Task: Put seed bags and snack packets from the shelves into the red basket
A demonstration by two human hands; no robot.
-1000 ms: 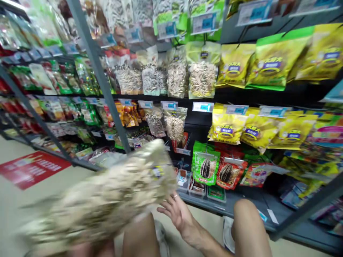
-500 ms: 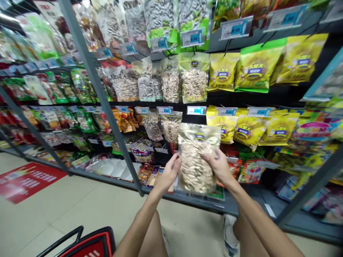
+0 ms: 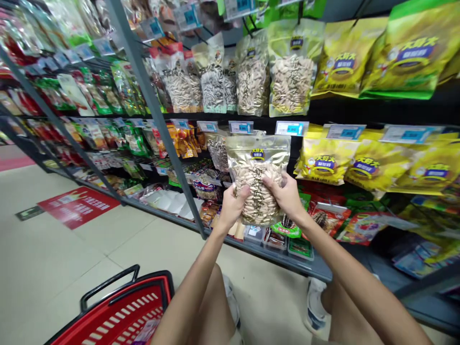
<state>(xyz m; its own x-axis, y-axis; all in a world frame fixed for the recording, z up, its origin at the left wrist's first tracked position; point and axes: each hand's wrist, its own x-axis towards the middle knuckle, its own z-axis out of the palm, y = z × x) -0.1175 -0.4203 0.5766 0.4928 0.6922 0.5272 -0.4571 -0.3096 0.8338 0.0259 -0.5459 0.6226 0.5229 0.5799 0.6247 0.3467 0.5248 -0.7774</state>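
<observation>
A clear-fronted bag of sunflower seeds (image 3: 259,196), pale with dark stripes, is held upright in front of the shelves. My left hand (image 3: 233,205) grips its lower left edge, thumb on the front. From the right side my right hand (image 3: 286,194) holds it as well, thumb pressed on the front and fingers behind. The fingers behind the bag are partly hidden. Similar seed bags (image 3: 293,79) hang just above it, and yellow snack bags (image 3: 325,160) hang to its right.
A red shopping basket (image 3: 125,316) with a black handle stands on the floor at lower left. A grey shelf post (image 3: 158,112) rises left of the held bag. Price tags (image 3: 292,128) line the racks. A red floor sign (image 3: 77,206) lies in the aisle.
The view has shifted, with more of the basket showing. My left hand has closed onto the bag's edge, thumb now on the front. The bag sits higher in view.
</observation>
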